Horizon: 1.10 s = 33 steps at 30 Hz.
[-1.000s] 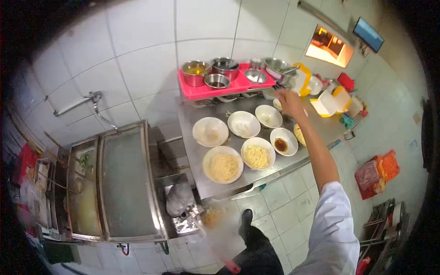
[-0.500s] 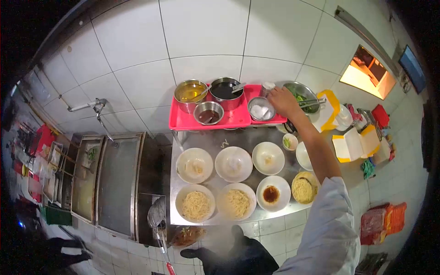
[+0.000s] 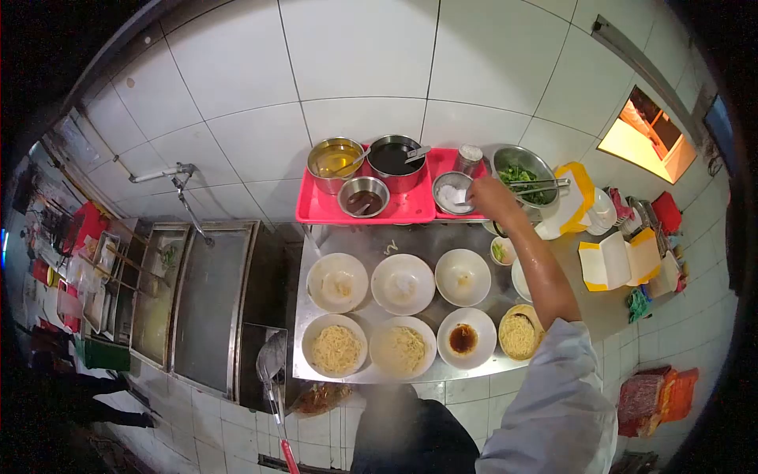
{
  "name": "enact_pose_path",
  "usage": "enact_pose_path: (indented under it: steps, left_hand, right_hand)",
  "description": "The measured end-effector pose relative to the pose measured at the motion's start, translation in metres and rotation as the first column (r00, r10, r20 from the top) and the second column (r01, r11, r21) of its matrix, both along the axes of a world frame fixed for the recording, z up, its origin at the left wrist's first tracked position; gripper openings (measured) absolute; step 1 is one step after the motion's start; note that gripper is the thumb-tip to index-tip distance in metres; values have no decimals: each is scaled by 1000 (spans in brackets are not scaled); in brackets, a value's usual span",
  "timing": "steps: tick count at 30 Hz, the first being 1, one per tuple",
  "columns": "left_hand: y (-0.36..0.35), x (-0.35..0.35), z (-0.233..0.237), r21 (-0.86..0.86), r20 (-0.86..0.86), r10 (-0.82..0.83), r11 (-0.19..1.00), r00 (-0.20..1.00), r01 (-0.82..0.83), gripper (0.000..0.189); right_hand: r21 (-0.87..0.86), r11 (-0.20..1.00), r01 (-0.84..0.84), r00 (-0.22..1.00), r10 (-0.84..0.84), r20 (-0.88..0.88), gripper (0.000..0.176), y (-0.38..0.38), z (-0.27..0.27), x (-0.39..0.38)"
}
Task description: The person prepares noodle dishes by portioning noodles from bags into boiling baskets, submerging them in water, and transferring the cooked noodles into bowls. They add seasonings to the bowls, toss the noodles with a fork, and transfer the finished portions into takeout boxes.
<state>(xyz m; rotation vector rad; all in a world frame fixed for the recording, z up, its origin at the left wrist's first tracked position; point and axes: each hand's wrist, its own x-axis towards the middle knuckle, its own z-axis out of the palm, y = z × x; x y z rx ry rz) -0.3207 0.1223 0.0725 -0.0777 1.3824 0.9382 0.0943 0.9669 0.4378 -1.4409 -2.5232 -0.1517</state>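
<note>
My right hand (image 3: 491,197) reaches over the right side of the small metal bowl (image 3: 444,184) of white powder. Its fingers are closed round a small spoon (image 3: 464,203), whose far end is in the powder. Just behind the hand stands a metal shaker (image 3: 469,156) with a pale top. A steel bowl of green leaves (image 3: 519,171) with tongs (image 3: 545,185) across it is to the right. My left hand is out of view.
Several white bowls stand on the steel table (image 3: 395,243), some with noodles (image 3: 407,348), one with dark sauce (image 3: 463,338). A red tray (image 3: 312,212) carries pots of oil (image 3: 338,160) and dark liquid (image 3: 391,158). A sink-like basin (image 3: 209,304) and a strainer (image 3: 272,359) are left.
My right hand has moved from the shaker down to the powder bowl and now grips the spoon there. The shaker stands free. The view has shifted slightly.
</note>
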Motion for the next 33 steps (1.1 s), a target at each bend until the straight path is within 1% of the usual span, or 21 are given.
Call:
enact_pose_path:
  steps: [5,6,7,9,10,14,17,18,19,20,21,22,23,24,25,27,28,29,30,31,33]
  left_hand:
    - [48,-39,-23,539,431,-36,812,902,-225,67]
    - [55,-40,-24,-29,-165,-230,973,959,228,66]
    - [61,-48,-23,-25,-162,-232,973,959,231,66]
    - [77,-67,-17,83,-21,-28,996,999,29,63]
    - [84,-69,-17,52,-79,57,997,995,-53,61]
    - [120,-90,6,-108,-184,-44,994,982,25,57]
    - [149,-97,25,-161,98,209,968,973,-192,25]
    - [154,-79,44,4,1,267,964,964,-267,22]
    - [146,-82,29,-8,114,320,947,941,-321,22]
    - [155,-66,26,225,-576,-70,944,814,240,24]
    - [142,-58,36,201,-168,319,937,933,-285,29]
    - [133,-64,12,89,-466,-111,981,878,172,34]
    - [134,-71,11,-8,-294,-56,998,954,56,40]
    - [130,-68,13,123,-171,21,992,985,1,36]
    - [128,-68,19,119,-34,76,990,997,-71,34]
    - [128,-47,47,123,-229,88,991,969,-61,29]
    - [121,-50,44,116,-229,97,991,969,-71,29]
    - [107,-62,29,95,-69,172,982,983,-165,28]
    - [96,-66,20,62,89,248,965,965,-254,27]
    - [95,-58,29,60,87,261,962,961,-267,27]
    - [97,-38,58,-115,-351,41,990,936,-86,30]
  right_hand:
    - [-214,976,37,984,-73,-160,11,-4,-1,-5]
    - [-200,979,39,981,-75,-177,11,-3,-1,-3]
    - [-183,982,40,977,-77,-197,12,0,-1,-1]
    - [-228,969,94,966,-144,-215,11,0,4,3]
    - [-281,949,140,951,-208,-231,12,-1,5,6]
    - [-367,921,133,943,-232,-240,12,-10,20,12]
    - [-264,964,32,939,-120,-323,14,-16,31,19]
    - [-211,978,6,941,-77,-330,15,-22,31,20]
    - [-203,979,16,945,-82,-317,16,-40,42,14]
    - [-198,980,22,950,-83,-302,16,-57,57,7]
    - [-212,977,-9,936,-66,-346,16,-74,61,3]
    - [-210,977,-36,918,-51,-393,15,-84,56,1]
    - [-243,969,-51,918,-51,-393,15,-95,41,1]
    - [-312,932,-186,898,33,-438,12,-112,29,4]
    - [-355,879,-319,864,116,-489,13,-127,21,7]
    - [-330,842,-427,896,345,-279,11,-165,9,-18]
    - [-523,795,-306,932,138,-336,10,-187,-5,-29]
    - [-697,689,-197,937,-77,-341,10,-205,-25,-38]
    - [-680,709,-189,957,-21,-288,10,-220,-46,-46]
    - [-660,728,-184,972,33,-234,11,-228,-63,-50]
    - [-602,782,-161,978,43,-206,11,-232,-78,-49]
